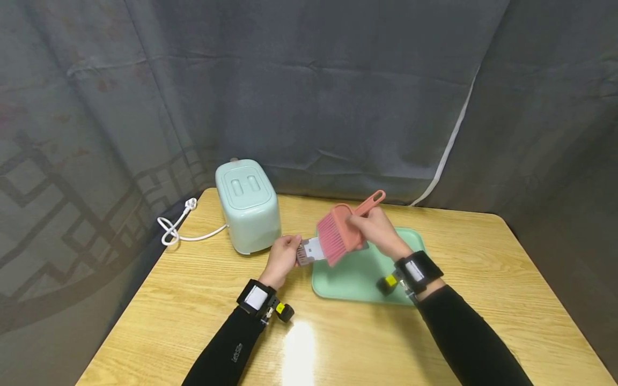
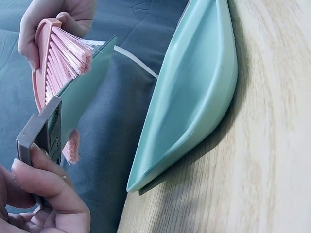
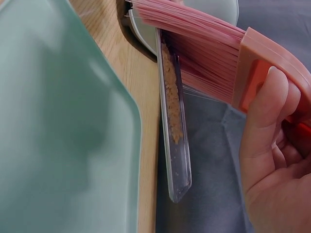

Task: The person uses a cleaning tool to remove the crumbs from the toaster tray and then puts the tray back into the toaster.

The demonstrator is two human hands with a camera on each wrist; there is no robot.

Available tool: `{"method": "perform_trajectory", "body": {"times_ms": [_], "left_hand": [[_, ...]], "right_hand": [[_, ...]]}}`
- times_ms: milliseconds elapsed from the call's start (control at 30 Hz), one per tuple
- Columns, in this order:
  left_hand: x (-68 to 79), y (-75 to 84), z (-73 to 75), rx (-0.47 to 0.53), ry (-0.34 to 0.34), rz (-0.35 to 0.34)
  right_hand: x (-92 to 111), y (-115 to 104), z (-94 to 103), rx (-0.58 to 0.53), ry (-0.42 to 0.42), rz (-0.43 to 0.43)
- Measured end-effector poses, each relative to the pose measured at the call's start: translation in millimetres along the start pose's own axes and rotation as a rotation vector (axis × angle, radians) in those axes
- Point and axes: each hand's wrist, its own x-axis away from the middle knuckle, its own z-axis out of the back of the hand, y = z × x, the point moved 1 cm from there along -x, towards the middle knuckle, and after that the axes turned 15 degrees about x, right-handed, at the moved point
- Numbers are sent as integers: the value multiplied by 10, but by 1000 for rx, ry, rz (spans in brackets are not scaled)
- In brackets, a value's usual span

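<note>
Coral plastic and pink bristles catch our eye first: we see a small brush [image 1: 344, 228] over the back left part of a pale green tray [image 1: 357, 287], the landmark for all that follows. Our right hand [image 1: 379, 231] is clamped on the brush, its thumb pressed against the coral body while the looped handle points up and away, beyond the tray's back edge. Just off the tray's left side, our left hand [image 1: 284, 256] has thumb and fingers clamped together on the grey slotted end of a shallow metal pan [image 1: 315, 249]. We find the pan raised over the tray's back left corner and apart from it, with the bristles lying across it. From the right wrist we make out brown crumbs [image 3: 172, 94] strung along the pan's length; from the left wrist we see pink tips at both faces of the pan.

Left of the tray and a little behind it we have a mint toaster [image 1: 247, 214], upright, its white cord [image 1: 212, 234] running farther left from the tray to a plug [image 1: 191, 203]. Under the tray spreads a wood-grain table [image 1: 183, 332], and behind it hangs a grey curtain [image 1: 309, 107]. A black wrist strap [image 1: 418, 272] crosses the tray's right side.
</note>
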Motion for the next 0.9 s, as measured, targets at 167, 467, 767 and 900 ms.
{"method": "perform_trajectory", "body": {"times_ms": [167,467,767,900], "left_hand": [[-1,-6,-3,-6,-5,-4],[9,6,-14,-5,-10,-2],[9,0,-9,-3,-6,2],[0,-5,-2,-4,-7,3]], "right_hand": [[-3,20,14,-7,-1,5],[3,42,36,-24,-7,2],[9,74,65,-37,-9,-21],[30,67,74,-46,-5,-22]]}}
